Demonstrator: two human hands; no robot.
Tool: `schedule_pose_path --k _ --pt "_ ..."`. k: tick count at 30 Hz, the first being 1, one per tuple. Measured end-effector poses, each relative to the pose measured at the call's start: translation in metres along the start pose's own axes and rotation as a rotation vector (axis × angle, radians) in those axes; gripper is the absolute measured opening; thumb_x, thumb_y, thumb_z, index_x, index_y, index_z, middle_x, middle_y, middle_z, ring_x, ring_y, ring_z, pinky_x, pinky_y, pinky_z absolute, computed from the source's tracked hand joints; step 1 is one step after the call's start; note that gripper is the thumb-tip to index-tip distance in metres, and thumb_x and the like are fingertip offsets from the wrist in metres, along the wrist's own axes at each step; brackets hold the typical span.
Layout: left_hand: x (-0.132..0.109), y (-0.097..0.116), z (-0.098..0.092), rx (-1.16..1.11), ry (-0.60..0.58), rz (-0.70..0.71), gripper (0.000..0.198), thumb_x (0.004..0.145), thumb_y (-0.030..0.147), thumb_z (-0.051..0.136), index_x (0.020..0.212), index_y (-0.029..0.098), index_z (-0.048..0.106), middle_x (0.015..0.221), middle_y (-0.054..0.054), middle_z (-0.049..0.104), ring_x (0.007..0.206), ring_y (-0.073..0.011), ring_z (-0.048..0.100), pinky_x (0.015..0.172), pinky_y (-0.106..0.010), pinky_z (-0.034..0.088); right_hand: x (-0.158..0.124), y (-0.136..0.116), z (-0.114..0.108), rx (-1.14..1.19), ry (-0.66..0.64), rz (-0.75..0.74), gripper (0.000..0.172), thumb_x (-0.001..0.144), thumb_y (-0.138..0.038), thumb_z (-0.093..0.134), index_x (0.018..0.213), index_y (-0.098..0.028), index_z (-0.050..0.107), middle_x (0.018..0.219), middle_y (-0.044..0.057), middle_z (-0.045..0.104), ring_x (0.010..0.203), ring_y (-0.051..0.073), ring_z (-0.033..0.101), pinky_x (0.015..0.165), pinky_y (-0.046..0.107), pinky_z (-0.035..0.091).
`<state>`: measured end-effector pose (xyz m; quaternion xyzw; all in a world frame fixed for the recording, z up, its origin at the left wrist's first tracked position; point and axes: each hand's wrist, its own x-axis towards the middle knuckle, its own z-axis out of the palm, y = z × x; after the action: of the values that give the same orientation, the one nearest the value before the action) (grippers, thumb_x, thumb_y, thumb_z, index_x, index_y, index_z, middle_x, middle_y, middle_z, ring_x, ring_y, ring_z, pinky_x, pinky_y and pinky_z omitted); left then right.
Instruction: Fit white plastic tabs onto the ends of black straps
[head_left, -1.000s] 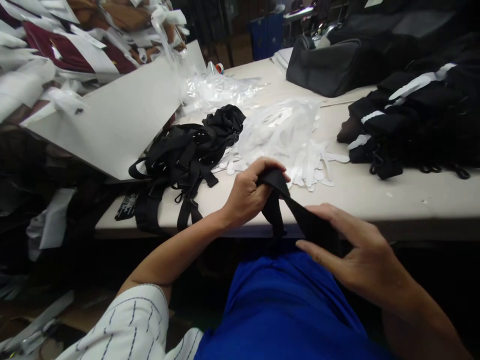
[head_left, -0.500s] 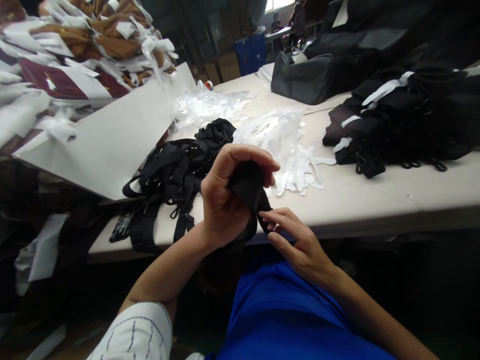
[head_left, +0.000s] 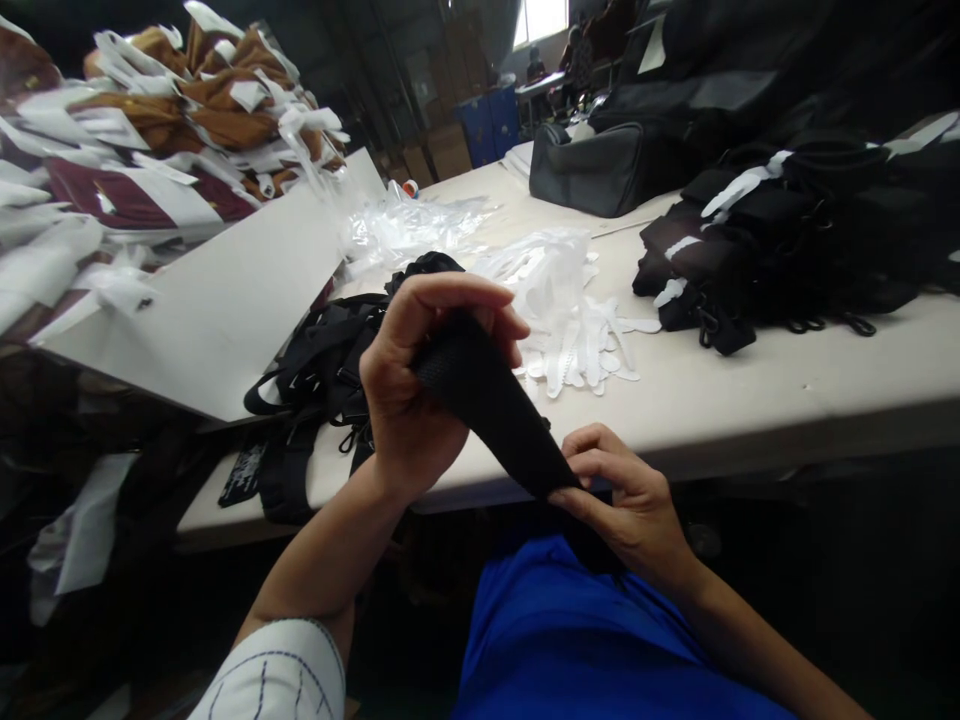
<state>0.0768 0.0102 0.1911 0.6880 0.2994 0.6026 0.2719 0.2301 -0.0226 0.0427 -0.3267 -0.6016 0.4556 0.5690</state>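
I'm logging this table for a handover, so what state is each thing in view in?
Black strap: held, drawn out at a slant
Left hand: curled around the black strap
Right hand: pinching the same strap
Left strap pile: jumbled
White strips: loosely heaped
Clear plastic: crumpled
Black bag: upright
Right strap pile: heaped, with white bands

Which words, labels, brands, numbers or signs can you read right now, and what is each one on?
None can be read for certain.
Black patch at the table's near left corner: white markings, too small and blurred to read.
White tag at upper right: no lettering can be made out.
Black strap in both hands: no text visible on the side shown.
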Motion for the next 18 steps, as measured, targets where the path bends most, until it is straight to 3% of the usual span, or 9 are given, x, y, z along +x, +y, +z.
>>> schedule_pose_path --k 2,5,8,10,13,15,18 --pt "-0.001 -0.001 0.003 -0.037 -0.028 -0.037 0.007 0.086 0.023 0.065 0.092 0.027 0.065 0.081 -0.001 0.064 0.066 -0.0156 0.060 0.064 -0.032 0.052 -0.003 0.007 -0.005 -0.027 0.074 -0.020 0.005 0.080 -0.027 0.076 0.083 -0.025 0.074 0.112 0.006 0.058 0.105 0.021 0.056 0.091 0.035 0.045" --pt "-0.005 -0.003 0.016 -0.152 -0.062 -0.055 0.007 0.088 0.025 0.062 0.093 0.028 0.065 0.082 -0.001 0.064 0.067 -0.0171 0.061 0.065 -0.031 0.056 -0.002 0.021 -0.006 0.056 -0.012 0.065 0.011 0.080 -0.033 0.077 0.080 -0.023 0.073 0.133 0.007 0.054 0.124 0.028 0.049 0.106 0.042 0.038" --pt "-0.006 -0.003 0.025 -0.243 -0.061 -0.103 0.014 0.091 0.019 0.053 0.094 0.028 0.064 0.082 -0.001 0.064 0.068 -0.0172 0.064 0.066 -0.032 0.058 -0.001 0.030 -0.006 0.117 -0.126 0.215 0.023 0.081 -0.042 0.073 0.080 -0.019 0.071 0.097 0.006 0.066 0.095 0.024 0.061 0.090 0.038 0.049" --pt "-0.003 -0.005 0.023 -0.237 -0.035 -0.095 0.014 0.089 0.016 0.055 0.094 0.027 0.064 0.082 -0.001 0.063 0.067 -0.0171 0.065 0.065 -0.031 0.058 -0.003 0.031 -0.008 0.158 -0.194 0.291 0.030 0.084 -0.047 0.069 0.081 -0.017 0.069 0.078 0.003 0.065 0.078 0.020 0.061 0.077 0.034 0.050" --pt "0.007 -0.018 0.009 -0.203 0.052 -0.115 0.012 0.086 0.015 0.059 0.093 0.024 0.063 0.083 0.000 0.062 0.064 -0.0154 0.065 0.061 -0.029 0.057 -0.006 0.026 -0.013 0.333 -0.351 0.369 0.035 0.091 -0.048 0.060 0.092 -0.014 0.068 0.080 0.006 0.068 0.074 0.019 0.063 0.071 0.031 0.050" --pt "0.016 -0.035 -0.004 -0.251 0.136 -0.249 0.010 0.086 0.014 0.059 0.091 0.022 0.063 0.080 0.000 0.062 0.061 -0.0131 0.064 0.060 -0.027 0.057 -0.006 0.024 -0.016 0.457 -0.407 0.423 0.037 0.094 -0.048 0.054 0.100 -0.013 0.066 0.082 0.007 0.068 0.070 0.017 0.063 0.064 0.027 0.049" --pt "0.028 -0.069 -0.022 -0.398 0.322 -0.611 0.009 0.088 0.011 0.056 0.085 0.018 0.061 0.071 0.001 0.061 0.059 -0.0100 0.063 0.062 -0.024 0.059 -0.005 0.025 -0.017 0.578 -0.411 0.476 0.035 0.094 -0.047 0.056 0.103 -0.014 0.065 0.092 0.008 0.068 0.062 0.013 0.061 0.054 0.023 0.045"
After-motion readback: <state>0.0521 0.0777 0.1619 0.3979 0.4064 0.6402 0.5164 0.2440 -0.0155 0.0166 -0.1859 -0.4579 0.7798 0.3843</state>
